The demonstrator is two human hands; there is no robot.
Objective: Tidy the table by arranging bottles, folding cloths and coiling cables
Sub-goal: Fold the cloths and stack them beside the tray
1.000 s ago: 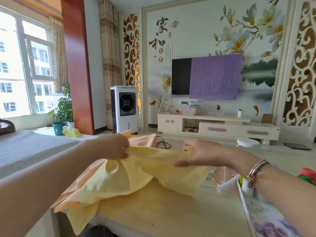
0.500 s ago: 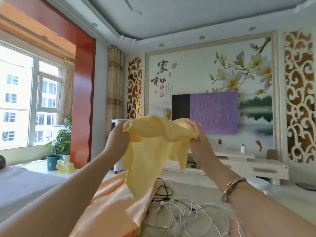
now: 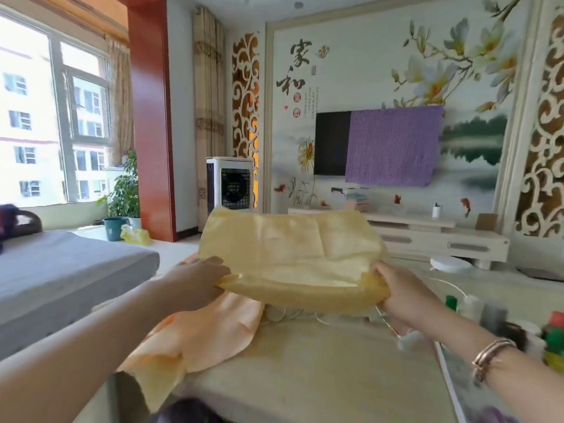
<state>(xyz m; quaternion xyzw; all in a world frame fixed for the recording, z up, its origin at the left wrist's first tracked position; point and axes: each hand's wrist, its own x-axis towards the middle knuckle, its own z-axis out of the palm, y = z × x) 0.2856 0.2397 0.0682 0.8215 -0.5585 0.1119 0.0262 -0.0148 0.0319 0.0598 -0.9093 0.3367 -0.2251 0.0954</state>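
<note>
**Holding a yellow cloth stretched over the table**

Gripping the near corners of a yellow cloth [image 3: 293,254], both hands hold it spread in the air above the far half of the table [image 3: 320,361]. The left hand [image 3: 195,282] has its fingers curled round the cloth's left near corner; the right hand [image 3: 403,294] pinches the bunched right near corner, with a beaded bracelet [image 3: 491,355] on that wrist. The cloth's near edge sags a little between the two hands, and its far edge stands raised, showing fold creases across the sheet.

Under the left hand, a peach cloth [image 3: 198,334] lies crumpled on the table's left side, with one pale yellow corner hanging over the near left edge. White cables [image 3: 293,312] lie in a loose tangle on the table just beneath the held cloth, and one strand trails toward the right hand. Along the right edge of the table stand several bottles [image 3: 555,337], blurred, with green and red caps among them. A printed mat [image 3: 467,392] with a purple pattern lies at the near right corner.

Beyond the table, a television [image 3: 332,141] on the far wall is half draped with a purple cover [image 3: 393,145].
</note>
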